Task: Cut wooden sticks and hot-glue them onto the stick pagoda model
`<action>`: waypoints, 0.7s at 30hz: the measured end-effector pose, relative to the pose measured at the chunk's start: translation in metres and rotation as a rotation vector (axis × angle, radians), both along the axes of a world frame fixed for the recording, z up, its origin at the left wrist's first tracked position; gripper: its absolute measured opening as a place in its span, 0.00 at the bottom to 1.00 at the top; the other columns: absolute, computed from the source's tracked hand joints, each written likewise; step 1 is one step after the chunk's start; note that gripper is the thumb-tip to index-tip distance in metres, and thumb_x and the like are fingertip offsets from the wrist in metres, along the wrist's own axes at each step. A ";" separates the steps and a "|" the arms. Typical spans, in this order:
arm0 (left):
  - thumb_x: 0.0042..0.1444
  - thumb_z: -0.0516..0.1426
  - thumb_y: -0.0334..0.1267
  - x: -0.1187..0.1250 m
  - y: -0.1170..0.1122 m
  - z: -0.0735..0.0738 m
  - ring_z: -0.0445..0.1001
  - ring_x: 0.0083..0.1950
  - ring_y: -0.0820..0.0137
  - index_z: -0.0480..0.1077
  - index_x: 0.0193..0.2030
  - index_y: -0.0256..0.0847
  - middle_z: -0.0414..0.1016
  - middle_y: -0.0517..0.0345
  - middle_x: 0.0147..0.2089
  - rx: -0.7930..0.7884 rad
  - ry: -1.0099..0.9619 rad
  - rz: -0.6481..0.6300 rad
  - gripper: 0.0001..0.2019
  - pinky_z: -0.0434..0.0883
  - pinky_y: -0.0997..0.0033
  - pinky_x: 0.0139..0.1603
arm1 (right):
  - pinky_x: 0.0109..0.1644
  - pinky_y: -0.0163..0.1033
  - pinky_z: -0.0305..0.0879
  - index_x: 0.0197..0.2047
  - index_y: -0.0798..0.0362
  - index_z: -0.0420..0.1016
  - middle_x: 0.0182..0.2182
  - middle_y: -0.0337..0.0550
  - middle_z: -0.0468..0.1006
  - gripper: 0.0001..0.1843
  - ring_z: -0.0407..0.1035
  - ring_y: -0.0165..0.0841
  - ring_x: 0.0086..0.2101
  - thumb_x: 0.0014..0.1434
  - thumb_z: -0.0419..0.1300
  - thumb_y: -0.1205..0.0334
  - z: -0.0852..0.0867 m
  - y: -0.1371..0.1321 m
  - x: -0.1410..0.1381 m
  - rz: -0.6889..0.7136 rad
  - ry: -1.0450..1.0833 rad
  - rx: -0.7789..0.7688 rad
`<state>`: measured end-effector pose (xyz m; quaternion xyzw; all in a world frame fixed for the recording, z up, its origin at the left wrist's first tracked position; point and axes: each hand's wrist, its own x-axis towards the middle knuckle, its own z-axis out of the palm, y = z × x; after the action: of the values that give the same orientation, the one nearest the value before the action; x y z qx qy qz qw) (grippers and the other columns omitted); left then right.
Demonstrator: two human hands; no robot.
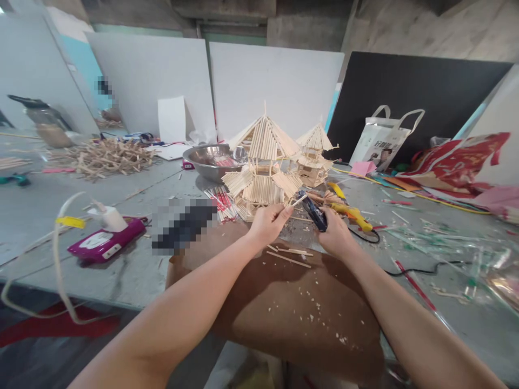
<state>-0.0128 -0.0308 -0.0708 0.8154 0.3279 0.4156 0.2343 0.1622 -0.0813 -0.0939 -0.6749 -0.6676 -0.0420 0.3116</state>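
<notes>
Pinching a stick (299, 201) with the fingers of the left hand (268, 222) in the head view, just in front of the house (265, 188). Gripping a black tool (316, 213) in the right hand (335, 229), with fingers curled round it, close to the stick's tip; cannot tell whether touching. Could nip the left fingertips by squeezing the tool with so little room between. Could bump the house by jerking either hand. Could also sweep loose sticks (298, 252) off the brown sheet (284, 319) by dragging an arm back.
</notes>
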 end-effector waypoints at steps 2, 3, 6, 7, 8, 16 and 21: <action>0.52 0.44 0.48 0.001 0.000 -0.001 0.51 0.20 0.80 0.53 0.16 0.36 0.49 0.65 0.15 0.002 0.027 -0.020 0.20 0.48 0.78 0.21 | 0.43 0.42 0.59 0.46 0.57 0.60 0.39 0.51 0.68 0.26 0.63 0.40 0.40 0.40 0.52 0.66 -0.001 -0.001 -0.002 0.022 -0.022 -0.012; 0.52 0.44 0.48 0.002 0.000 -0.002 0.51 0.20 0.80 0.53 0.16 0.36 0.49 0.65 0.15 0.002 0.037 -0.026 0.20 0.48 0.78 0.21 | 0.42 0.42 0.59 0.46 0.57 0.60 0.39 0.51 0.68 0.25 0.63 0.40 0.39 0.40 0.51 0.66 -0.001 -0.001 -0.004 0.028 -0.033 -0.018; 0.52 0.44 0.48 0.003 0.002 -0.005 0.50 0.19 0.80 0.53 0.16 0.36 0.48 0.65 0.15 0.004 0.054 -0.031 0.20 0.47 0.78 0.21 | 0.41 0.42 0.60 0.46 0.56 0.60 0.39 0.49 0.69 0.25 0.64 0.40 0.39 0.41 0.51 0.66 0.001 -0.005 -0.008 0.024 -0.053 -0.036; 0.52 0.44 0.48 0.003 0.002 -0.006 0.50 0.20 0.80 0.54 0.16 0.36 0.48 0.65 0.16 0.007 0.057 -0.033 0.20 0.47 0.78 0.21 | 0.41 0.42 0.60 0.46 0.56 0.60 0.38 0.49 0.69 0.25 0.64 0.40 0.39 0.41 0.51 0.66 0.002 -0.006 -0.009 0.025 -0.054 -0.044; 0.52 0.44 0.48 0.004 0.002 -0.007 0.51 0.20 0.80 0.54 0.16 0.36 0.49 0.65 0.16 0.012 0.059 -0.035 0.20 0.48 0.78 0.22 | 0.41 0.42 0.59 0.45 0.56 0.60 0.39 0.49 0.69 0.24 0.64 0.40 0.39 0.41 0.51 0.66 0.003 -0.007 -0.011 0.025 -0.055 -0.052; 0.52 0.44 0.48 0.005 0.001 -0.010 0.50 0.20 0.80 0.54 0.16 0.36 0.48 0.66 0.16 0.030 0.061 -0.058 0.20 0.47 0.77 0.21 | 0.40 0.42 0.59 0.45 0.56 0.59 0.39 0.50 0.69 0.23 0.64 0.41 0.40 0.41 0.50 0.65 0.006 -0.011 -0.015 0.008 -0.079 -0.076; 0.52 0.45 0.47 0.006 -0.003 -0.008 0.50 0.20 0.80 0.53 0.17 0.36 0.48 0.66 0.16 0.010 0.055 -0.069 0.19 0.47 0.78 0.20 | 0.39 0.42 0.60 0.44 0.56 0.60 0.38 0.50 0.69 0.23 0.65 0.41 0.39 0.41 0.50 0.65 0.005 -0.011 -0.016 -0.004 -0.078 -0.091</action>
<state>-0.0070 -0.0334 -0.0787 0.8385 0.3039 0.3862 0.2354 0.1467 -0.0924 -0.0886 -0.6874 -0.6792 -0.0385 0.2545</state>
